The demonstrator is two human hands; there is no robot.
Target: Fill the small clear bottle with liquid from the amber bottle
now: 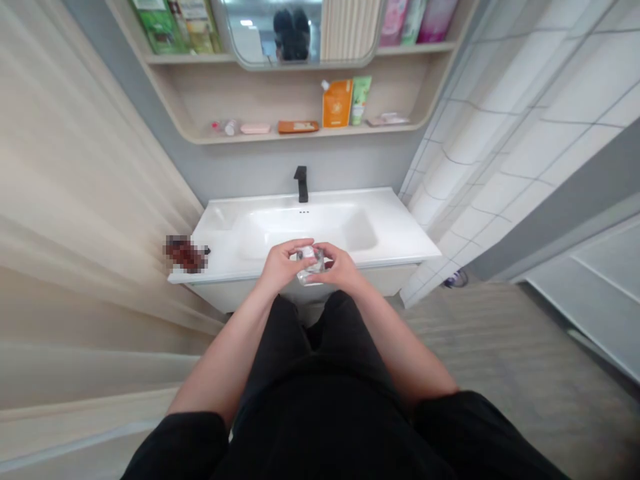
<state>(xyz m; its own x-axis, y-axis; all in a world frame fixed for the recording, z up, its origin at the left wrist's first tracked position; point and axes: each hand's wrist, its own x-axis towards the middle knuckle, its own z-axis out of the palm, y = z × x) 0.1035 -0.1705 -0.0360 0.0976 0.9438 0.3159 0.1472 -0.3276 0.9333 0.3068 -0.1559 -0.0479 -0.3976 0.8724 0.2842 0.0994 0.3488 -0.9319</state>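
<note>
A small clear container (306,275) with a whitish-pink part on top is held between both hands, in front of the sink's near edge. My left hand (283,265) wraps its fingers round the container's left side and top. On the other side, my right hand (340,267) grips it with thumb and fingers. Behind them lies the white sink (320,227), with a black faucet (302,184) at its back. The container's exact shape is too small to tell.
Above the sink, a shelf (270,137) carries an orange pouch (337,104), a green tube (361,101), a pink bar (255,128) and an orange-brown item (298,127). A blurred reddish object (186,254) is at the counter's left end. Curtains (100,200) hang at the left.
</note>
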